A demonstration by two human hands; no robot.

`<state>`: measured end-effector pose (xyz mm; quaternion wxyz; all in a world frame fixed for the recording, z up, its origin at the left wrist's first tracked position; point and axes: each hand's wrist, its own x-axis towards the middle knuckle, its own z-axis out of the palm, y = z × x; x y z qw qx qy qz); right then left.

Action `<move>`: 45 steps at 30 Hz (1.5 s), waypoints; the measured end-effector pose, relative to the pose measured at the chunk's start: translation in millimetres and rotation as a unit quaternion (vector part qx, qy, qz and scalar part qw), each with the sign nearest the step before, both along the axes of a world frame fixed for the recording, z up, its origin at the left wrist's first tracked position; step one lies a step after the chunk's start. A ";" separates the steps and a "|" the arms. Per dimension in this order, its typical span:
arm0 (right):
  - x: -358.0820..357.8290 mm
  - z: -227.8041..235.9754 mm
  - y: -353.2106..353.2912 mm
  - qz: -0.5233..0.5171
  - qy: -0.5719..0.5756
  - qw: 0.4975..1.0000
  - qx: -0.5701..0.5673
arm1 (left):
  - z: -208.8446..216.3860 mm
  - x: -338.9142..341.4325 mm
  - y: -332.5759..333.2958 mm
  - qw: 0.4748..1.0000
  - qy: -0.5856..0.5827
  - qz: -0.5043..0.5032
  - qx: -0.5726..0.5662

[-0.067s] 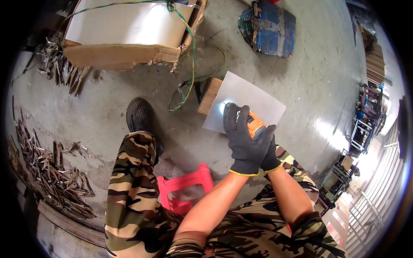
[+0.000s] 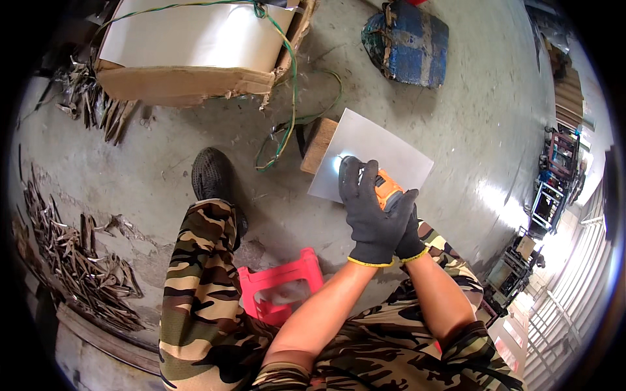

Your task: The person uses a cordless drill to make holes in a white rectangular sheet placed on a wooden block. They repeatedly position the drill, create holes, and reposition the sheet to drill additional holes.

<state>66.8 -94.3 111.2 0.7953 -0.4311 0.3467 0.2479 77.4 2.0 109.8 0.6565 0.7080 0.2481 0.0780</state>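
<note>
Both my hands, in black gloves with yellow cuffs, are closed around an orange and black power drill [image 2: 387,188]. My left hand [image 2: 366,212] wraps over the top and front of the tool. Lower and to its right is my right hand [image 2: 410,236], mostly hidden behind the left. Beneath the drill lies a flat pale grey sheet [image 2: 398,148], lit by a bright white spot by my left fingertips. The sheet rests at a slant over a brown wooden block [image 2: 319,144], which sticks out at its left. My hands cover most of the tool's body.
A torn cardboard box [image 2: 186,85] with shiny white sheets stands at the far left, a green-yellow cable [image 2: 293,98] trailing from it. Beyond is a blue taped bundle [image 2: 417,45]. A pink stool [image 2: 280,270] is between my legs. Scrap strips [image 2: 72,260] lie left, metal racks [image 2: 548,202] right.
</note>
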 end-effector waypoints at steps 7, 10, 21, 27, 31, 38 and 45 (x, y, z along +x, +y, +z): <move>-15.2 -17.8 -21.0 0.064 -0.021 0.996 -0.051 | -0.4 -0.7 -0.4 1.000 0.008 0.004 -0.002; -17.0 -19.1 -21.2 0.099 -0.049 0.990 -0.088 | -1.4 -0.7 -0.7 1.000 0.002 0.010 0.007; -5.8 -14.0 -12.4 0.234 -0.093 0.910 -0.330 | 1.9 4.2 3.1 1.000 0.019 0.000 0.001; 6.9 -8.9 -27.3 0.372 -0.164 0.770 -0.492 | 3.3 10.6 4.4 0.998 0.014 0.048 -0.040; 19.5 2.3 -24.3 0.386 -0.146 0.762 -0.499 | 10.6 15.4 8.6 0.997 0.018 0.080 -0.004; 43.3 28.2 -1.2 0.420 -0.118 0.769 -0.467 | 13.7 23.0 19.6 0.995 0.025 0.093 -0.012; 65.5 38.8 21.0 0.539 -0.182 0.638 -0.519 | 27.0 49.4 57.1 0.973 -0.037 -0.099 0.205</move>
